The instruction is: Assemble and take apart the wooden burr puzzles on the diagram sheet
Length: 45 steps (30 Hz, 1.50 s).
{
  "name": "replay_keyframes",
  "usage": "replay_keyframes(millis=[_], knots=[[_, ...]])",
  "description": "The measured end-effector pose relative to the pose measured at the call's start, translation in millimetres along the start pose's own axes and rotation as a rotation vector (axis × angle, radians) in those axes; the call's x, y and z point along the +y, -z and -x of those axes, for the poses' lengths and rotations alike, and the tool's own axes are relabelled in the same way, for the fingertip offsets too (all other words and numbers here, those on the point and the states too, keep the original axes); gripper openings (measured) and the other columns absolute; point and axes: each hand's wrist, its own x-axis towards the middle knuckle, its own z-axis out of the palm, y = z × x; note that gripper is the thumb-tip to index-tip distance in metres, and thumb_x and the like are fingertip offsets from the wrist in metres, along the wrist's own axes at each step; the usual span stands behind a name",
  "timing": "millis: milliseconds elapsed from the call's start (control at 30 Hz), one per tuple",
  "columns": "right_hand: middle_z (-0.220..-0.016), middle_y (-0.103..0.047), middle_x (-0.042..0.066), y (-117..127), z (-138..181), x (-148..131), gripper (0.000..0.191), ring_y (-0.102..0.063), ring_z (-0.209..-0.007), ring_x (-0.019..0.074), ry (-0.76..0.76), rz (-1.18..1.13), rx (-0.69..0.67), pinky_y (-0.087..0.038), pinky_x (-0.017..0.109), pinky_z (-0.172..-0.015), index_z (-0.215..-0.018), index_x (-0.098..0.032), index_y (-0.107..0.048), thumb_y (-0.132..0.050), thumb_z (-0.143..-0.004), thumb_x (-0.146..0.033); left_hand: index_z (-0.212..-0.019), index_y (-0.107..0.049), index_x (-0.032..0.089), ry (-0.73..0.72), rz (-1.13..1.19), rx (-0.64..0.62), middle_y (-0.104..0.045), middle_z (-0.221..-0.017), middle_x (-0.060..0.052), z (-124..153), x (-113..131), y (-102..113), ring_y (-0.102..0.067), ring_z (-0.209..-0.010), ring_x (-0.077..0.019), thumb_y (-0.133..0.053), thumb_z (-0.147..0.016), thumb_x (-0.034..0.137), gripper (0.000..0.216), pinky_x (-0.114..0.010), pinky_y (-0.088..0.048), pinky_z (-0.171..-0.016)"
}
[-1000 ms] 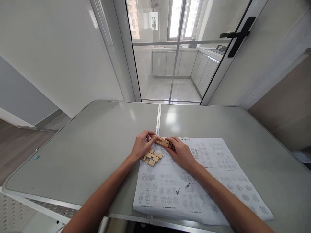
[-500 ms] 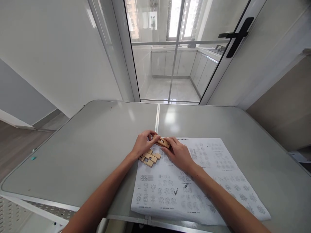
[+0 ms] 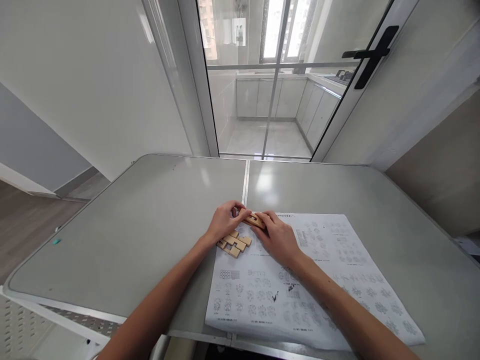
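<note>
Both hands hold a small light-wood block with a slot in it [image 3: 254, 218], just above the far edge of a printed sheet [image 3: 258, 320]. My left hand [image 3: 227, 220] pinches the block's left end between thumb and fingers. At its right end, my right hand [image 3: 276, 234] grips with thumb and fingertips, hiding part of the wood. Below my left hand, several notched wooden pieces [image 3: 234, 245] lie together on the sheet's upper left corner; one bears a dark number. Rows of small line diagrams cover the paper.
The grey folding table [image 3: 112, 240] has a metal seam down its middle. A small teal bit [image 3: 56, 241] lies near its left edge. Beyond the far edge stands a glass door [image 3: 258, 100] with a black handle [image 3: 377, 55].
The whole view has shifted slightly, so everything appears a little further right. Both hands keep their hold on the wooden block, which looks slightly turned.
</note>
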Motion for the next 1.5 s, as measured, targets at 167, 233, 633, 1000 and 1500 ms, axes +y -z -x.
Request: replay_keyframes(millis=[167,233,633,1000,1500], knots=[[-0.121,-0.070,0.008,1.7,-1.3,1.6,0.028,-0.072,-0.083,0.0246,-0.008,0.018,-0.026,-0.055,0.036,-0.067,-0.132,-0.027,-0.065,-0.053,-0.108,-0.037,-0.103,-0.075,0.023,0.010,0.020,-0.007,-0.077,-0.095,-0.003,-0.2,-0.8,0.4,-0.067,-0.083,-0.0213,-0.060,-0.098,0.060,0.041,-0.035,-0.052,-0.080],[-0.122,-0.070,0.008,4.2,-1.6,3.3,0.027,-0.073,-0.083,0.0241,-0.005,0.017,-0.040,-0.055,0.035,-0.068,-0.131,-0.029,-0.065,-0.053,-0.108,-0.035,-0.105,-0.074,0.022,0.016,0.057,-0.001,-0.077,-0.097,-0.003,-0.4,-1.9,0.8,-0.069,-0.084,-0.0212,-0.056,-0.101,0.058,0.040,-0.034,-0.053,-0.080],[-0.128,-0.070,0.007,50.9,34.9,42.3,0.029,-0.074,-0.085,0.0253,-0.066,0.024,-0.093,-0.060,0.041,-0.072,-0.130,-0.030,-0.068,-0.053,-0.107,-0.039,-0.106,-0.073,0.020,0.026,0.085,0.000,-0.075,-0.094,-0.003,-1.2,-5.3,4.5,-0.065,-0.084,-0.0196,-0.053,-0.103,0.056,0.041,-0.031,-0.051,-0.079],[-0.125,-0.072,0.009,56.2,43.0,51.4,0.032,-0.074,-0.089,0.0251,-0.082,-0.113,-0.086,-0.059,0.041,-0.076,-0.128,-0.027,-0.067,-0.057,-0.106,-0.047,-0.111,-0.072,0.018,0.036,0.040,-0.023,-0.074,-0.100,-0.005,-0.2,2.3,13.4,-0.063,-0.087,-0.0202,-0.048,-0.106,0.053,0.043,-0.033,-0.051,-0.080],[-0.112,-0.075,0.011,60.8,35.5,69.4,0.037,-0.068,-0.095,0.0285,-0.220,-0.326,0.176,-0.054,0.041,-0.082,-0.122,-0.021,-0.069,-0.055,-0.106,-0.052,-0.127,-0.067,0.021,-0.429,-0.282,-0.323,-0.073,-0.123,-0.009,-2.0,62.1,-31.3,-0.059,-0.123,-0.0316,-0.077,-0.096,0.037,0.036,-0.047,-0.051,-0.104]])
